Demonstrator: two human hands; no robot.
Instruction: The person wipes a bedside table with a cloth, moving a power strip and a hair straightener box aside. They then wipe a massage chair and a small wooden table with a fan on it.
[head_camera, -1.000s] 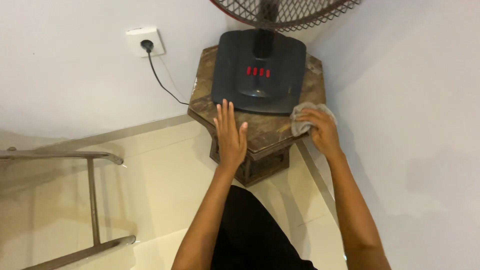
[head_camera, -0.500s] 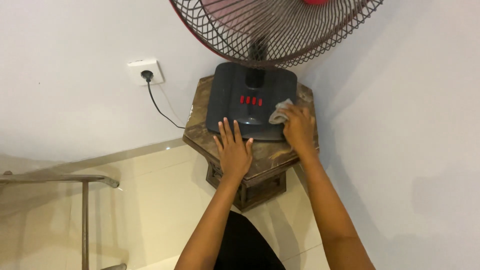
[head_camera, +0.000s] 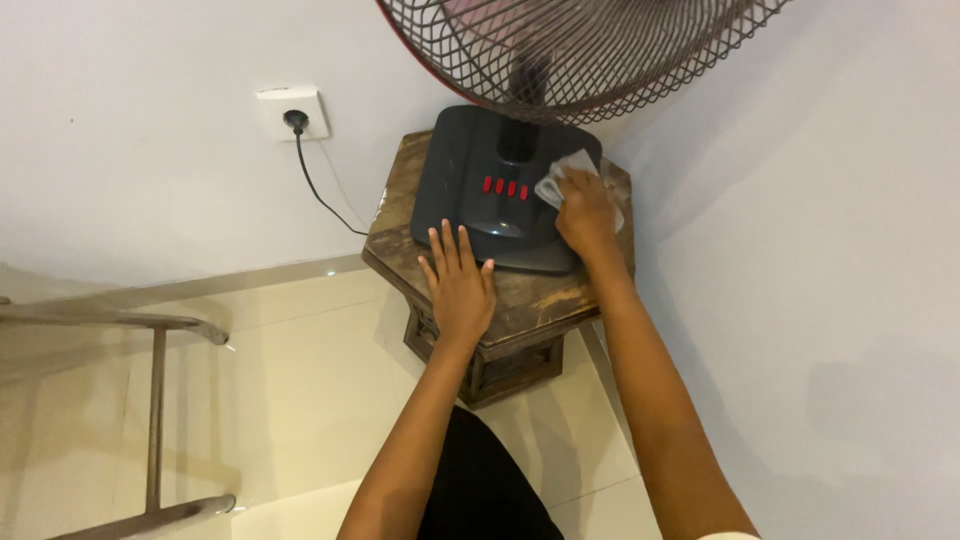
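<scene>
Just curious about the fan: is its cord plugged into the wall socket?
Yes, a black plug sits in the white wall socket, its cord running down toward the small wooden table.

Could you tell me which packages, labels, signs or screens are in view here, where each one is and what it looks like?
No packages, labels, signs or screens show.
Nearest thing: a row of small red buttons on the dark fan base, which stands on the brown wooden side table; any marking is too small to tell.
Right hand presses a pale cloth on the base, right of the buttons.
Left hand lies flat at its front edge.
</scene>
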